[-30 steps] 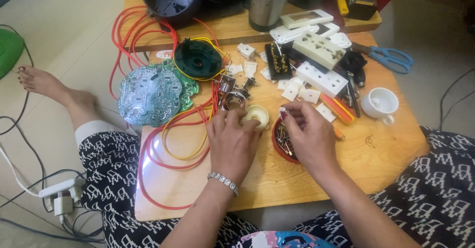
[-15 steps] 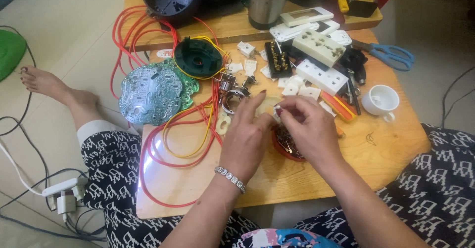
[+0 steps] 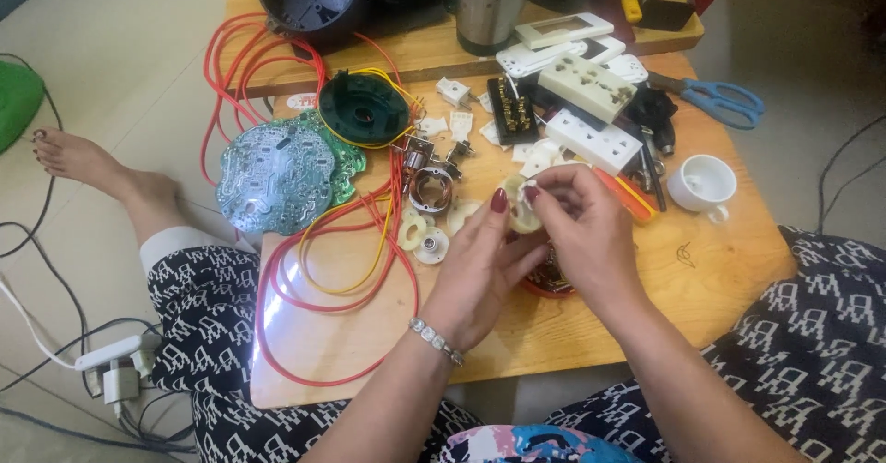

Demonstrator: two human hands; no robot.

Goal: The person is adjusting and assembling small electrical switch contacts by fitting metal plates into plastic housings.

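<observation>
Both hands meet above the desk (image 3: 646,288): left hand (image 3: 484,260) and right hand (image 3: 581,228) pinch a cream plastic disc (image 3: 519,206) between curled fingertips.

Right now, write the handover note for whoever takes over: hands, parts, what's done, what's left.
Left hand: fingertips on the small cream round part, held with the right.
Right hand: pinching the same part above the wooden table.
Nearby: two white discs, metal bracket, red wires, green circuit board, a dark red round piece under the hands.
Done: the appliance lies apart in pieces.
Left: the cream part is not yet set down or fitted anywhere.
</observation>
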